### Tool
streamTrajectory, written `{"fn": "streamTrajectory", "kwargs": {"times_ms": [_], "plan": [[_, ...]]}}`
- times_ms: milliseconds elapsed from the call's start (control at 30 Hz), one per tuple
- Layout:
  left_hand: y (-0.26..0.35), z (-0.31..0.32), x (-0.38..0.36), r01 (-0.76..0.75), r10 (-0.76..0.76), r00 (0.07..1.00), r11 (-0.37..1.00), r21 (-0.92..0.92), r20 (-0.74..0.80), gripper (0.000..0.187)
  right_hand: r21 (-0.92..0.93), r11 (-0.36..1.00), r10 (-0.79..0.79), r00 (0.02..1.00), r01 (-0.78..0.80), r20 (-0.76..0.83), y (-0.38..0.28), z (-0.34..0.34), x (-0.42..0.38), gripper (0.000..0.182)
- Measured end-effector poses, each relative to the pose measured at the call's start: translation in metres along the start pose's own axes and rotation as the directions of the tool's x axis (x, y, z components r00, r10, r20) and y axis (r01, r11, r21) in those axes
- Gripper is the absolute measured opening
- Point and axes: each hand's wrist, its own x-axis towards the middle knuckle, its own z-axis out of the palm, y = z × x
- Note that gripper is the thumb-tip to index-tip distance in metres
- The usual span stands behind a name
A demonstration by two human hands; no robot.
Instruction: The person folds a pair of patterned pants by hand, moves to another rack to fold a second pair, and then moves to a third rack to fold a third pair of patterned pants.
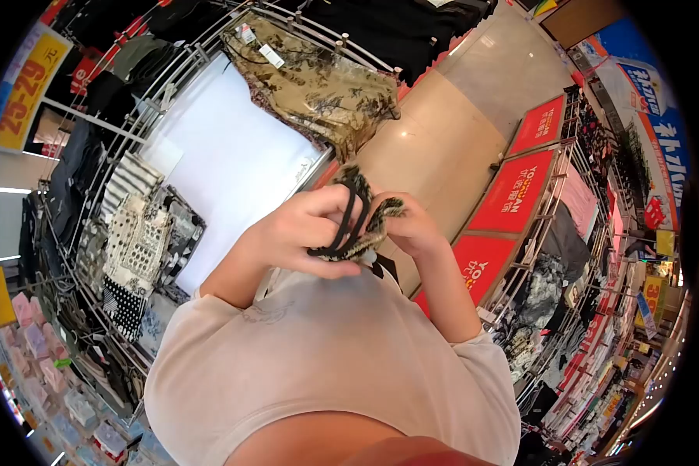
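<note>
In front of my chest, both hands hold a small bundle of dark green and tan patterned fabric (374, 225) with black bands looped on it. My left hand (311, 221) is closed around it, and the black bands (352, 217) cross over its fingers. On the other side, my right hand (412, 225) pinches the fabric's edge. Just beyond my hands, a tan and black patterned garment (311, 85) with white tags (271, 55) lies spread over the rack. Beside it is a white board (233, 140).
Folded patterned clothes (136, 248) lie on the rack to the left, under a yellow price sign (25, 89). Red signs (512, 190) front a clothing rack on the right. Tiled floor (435, 128) runs between the racks. Small packages (54, 365) hang at the lower left.
</note>
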Motion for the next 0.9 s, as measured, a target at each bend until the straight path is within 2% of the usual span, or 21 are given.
{"fn": "streamTrajectory", "kwargs": {"times_ms": [67,100,133,167,233,300,333,367,400,500,567,600,633,700,767,833,867,900], "plan": [[-0.015,-0.007,0.009,0.015,-0.011,0.998,0.997,-0.071,0.054,0.037,0.029,1.0,0.003,0.999,-0.004,0.038,-0.004,-0.016,0.018,0.045],[-0.017,-0.011,0.012,0.023,-0.02,0.999,0.998,-0.063,0.042,0.037,0.071,0.997,0.001,0.997,-0.007,0.081,-0.005,-0.019,0.026,0.044],[-0.016,-0.017,0.017,0.027,-0.027,0.999,0.999,-0.017,0.021,0.037,0.059,0.998,-0.023,1.0,0.022,0.022,-0.007,-0.018,0.03,0.037],[-0.014,-0.023,0.02,0.028,-0.028,1.0,0.999,0.032,0.003,0.037,0.064,0.998,-0.018,0.999,0.016,0.039,-0.011,-0.017,0.039,0.037],[-0.018,-0.027,0.015,0.019,-0.018,0.999,1.0,0.019,-0.049,0.035,0.05,0.984,-0.18,0.964,0.174,0.198,-0.026,-0.013,0.053,0.03],[-0.019,-0.022,0.011,0.006,-0.013,0.995,0.997,-0.076,-0.094,0.035,0.038,0.99,-0.138,0.968,0.133,0.209,-0.027,-0.016,0.062,0.029],[-0.019,-0.019,0.018,-0.069,0.066,0.995,0.997,-0.036,-0.078,0.037,0.024,1.0,-0.014,0.955,0.007,0.295,-0.019,-0.031,0.069,0.03],[-0.019,-0.015,0.017,-0.068,0.066,0.994,0.998,-0.017,-0.089,0.037,-0.002,0.993,0.109,0.919,-0.117,0.378,-0.016,-0.036,0.074,0.032],[-0.02,-0.011,0.014,-0.067,0.066,0.996,0.998,-0.016,-0.062,0.037,0.061,0.979,0.157,0.909,-0.195,0.386,-0.011,-0.036,0.075,0.035],[-0.011,0.005,0.018,-0.075,0.077,0.996,0.997,0.024,-0.051,0.037,0.018,0.972,0.195,0.843,-0.236,0.501,-0.008,-0.039,0.082,0.039],[-0.002,0.018,0.017,-0.003,0.006,0.998,0.999,0.047,-0.06,0.039,0.036,0.97,0.175,0.801,-0.239,0.573,-0.009,-0.037,0.082,0.039],[0.002,0.026,0.023,-0.06,0.067,0.993,0.995,0.074,-0.093,0.037,0.049,0.975,0.15,0.799,-0.219,0.582,-0.011,-0.036,0.077,0.036],[0.004,0.033,0.025,-0.054,0.063,0.993,0.994,0.092,-0.099,0.037,0.063,0.978,0.124,0.8,-0.198,0.587,-0.013,-0.037,0.071,0.034],[0.007,0.048,0.027,0.029,-0.012,0.994,0.987,0.16,-0.107,0.037,0.082,0.968,0.149,0.806,-0.237,0.572,-0.022,-0.043,0.055,0.03],[0.002,0.072,0.04,0.06,-0.035,0.989,0.982,0.18,-0.141,0.039,0.209,0.939,0.102,0.801,-0.273,0.59,-0.042,-0.049,0.036,0.03],[-0.006,0.101,0.053,0.094,-0.082,0.983,0.993,0.066,-0.163,0.039,0.164,0.941,0.132,0.768,-0.296,0.627,-0.045,-0.085,0.015,0.031],[-0.004,0.118,0.065,0.165,-0.159,0.98,0.986,0.04,-0.12,0.038,0.068,0.934,0.213,0.7,-0.351,0.682,-0.048,-0.101,0.004,0.03],[-0.012,0.133,0.078,0.09,-0.087,0.995,0.994,0.059,-0.052,0.036,-0.033,0.917,0.295,0.622,-0.397,0.725,-0.051,-0.114,-0.007,0.03]]}}
